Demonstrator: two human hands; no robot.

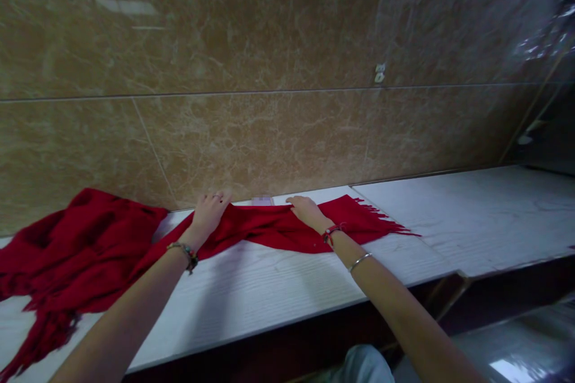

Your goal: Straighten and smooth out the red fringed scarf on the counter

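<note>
A red fringed scarf (274, 230) stretches lengthwise over the white wood-grain countertop. Its left part lies in a loose heap with a tassel hanging toward the front, while its right end is flatter, with the fringe spread out. My left hand (212, 213), wearing a ring and a beaded bracelet, grips the scarf's far edge near the heap. Farther right, my right hand (308, 213) holds the same edge, its fingertips partly hidden. Between both hands the cloth is drawn fairly taut, with a few folds.
Behind the counter (467, 209) rises a brown marbled tile wall (269, 42) with a small white fitting (380, 73). A small pale item (262, 201) lies against the wall beyond the scarf. Dark open space is below the counter's front edge, by my knee (366, 364).
</note>
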